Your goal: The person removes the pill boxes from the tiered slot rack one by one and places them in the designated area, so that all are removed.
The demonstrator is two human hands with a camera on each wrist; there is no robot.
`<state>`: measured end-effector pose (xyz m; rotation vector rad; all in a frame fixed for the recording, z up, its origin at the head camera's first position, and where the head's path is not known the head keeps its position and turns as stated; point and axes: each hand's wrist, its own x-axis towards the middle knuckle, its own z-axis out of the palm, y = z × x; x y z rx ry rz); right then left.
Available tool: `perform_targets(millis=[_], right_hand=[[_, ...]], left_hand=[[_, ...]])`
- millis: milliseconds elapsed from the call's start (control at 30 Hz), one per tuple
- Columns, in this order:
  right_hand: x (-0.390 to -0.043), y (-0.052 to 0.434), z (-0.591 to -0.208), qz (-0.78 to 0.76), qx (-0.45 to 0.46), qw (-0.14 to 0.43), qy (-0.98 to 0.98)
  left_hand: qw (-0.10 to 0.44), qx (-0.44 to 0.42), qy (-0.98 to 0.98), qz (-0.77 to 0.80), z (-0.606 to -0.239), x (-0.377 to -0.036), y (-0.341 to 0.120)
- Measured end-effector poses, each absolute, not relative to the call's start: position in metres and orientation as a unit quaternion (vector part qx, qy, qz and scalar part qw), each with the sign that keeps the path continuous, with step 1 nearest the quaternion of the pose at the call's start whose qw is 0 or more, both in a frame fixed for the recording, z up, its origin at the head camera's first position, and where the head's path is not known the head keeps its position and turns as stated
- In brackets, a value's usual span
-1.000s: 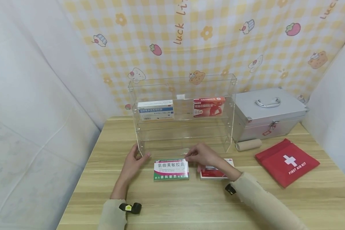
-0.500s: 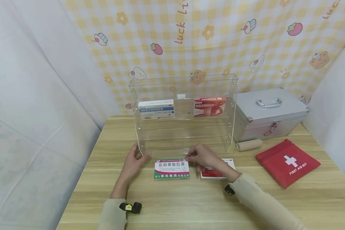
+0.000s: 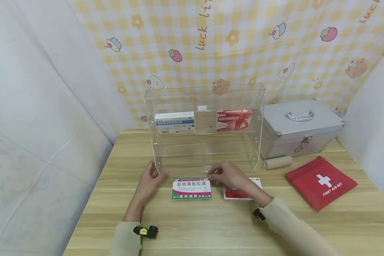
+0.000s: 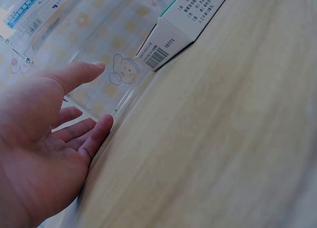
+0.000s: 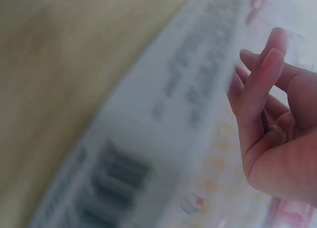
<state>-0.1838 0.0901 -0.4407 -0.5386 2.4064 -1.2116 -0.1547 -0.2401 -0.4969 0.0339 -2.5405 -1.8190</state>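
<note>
Bright, even light; soft shadows; right wrist view heavily blurred.

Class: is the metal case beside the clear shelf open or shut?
Shut. The metal case has its lid flat down, handle on top, and the front latch looks fastened.

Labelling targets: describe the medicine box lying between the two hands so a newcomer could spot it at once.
On the light wooden table, look just in front of the clear acrylic shelf rack. The flat white-and-green cardboard medicine box lies there between the left hand and the right hand. Its green bottom band sets it apart from the red-and-white box beside it.
</note>
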Motion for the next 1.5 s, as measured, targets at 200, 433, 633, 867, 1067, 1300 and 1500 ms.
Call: perform_targets(millis=[200, 433, 633, 867, 1067, 1300, 1500], right_hand=[[-0.184, 0.122, -0.415, -0.433, -0.195, 0.121, 0.872], [-0.195, 0.165, -0.369, -0.436, -0.192, 0.025, 0.879], [-0.210, 0.185, -0.335, -0.424, -0.193, -0.078, 0.881], [-0.225, 0.191, -0.310, -0.368, -0.172, -0.120, 0.906], [-0.238, 0.180, -0.303, -0.220, -0.200, -0.158, 0.942], [-0.243, 0.174, -0.309, -0.181, -0.199, -0.152, 0.951], [-0.246, 0.177, -0.306, -0.248, -0.188, -0.104, 0.945]], left_hand=[[0.000, 0.014, -0.814, -0.580, -0.493, -0.155, -0.240], [-0.015, 0.013, -0.813, -0.582, -0.468, -0.145, -0.236], [-0.021, 0.014, -0.816, -0.578, -0.459, -0.138, -0.235], [-0.014, 0.015, -0.809, -0.587, -0.482, -0.144, -0.238], [-0.004, 0.019, -0.814, -0.580, -0.500, -0.150, -0.240], [-0.012, 0.009, -0.809, -0.588, -0.481, -0.145, -0.234], [0.005, 0.015, -0.815, -0.579, -0.498, -0.151, -0.237]])
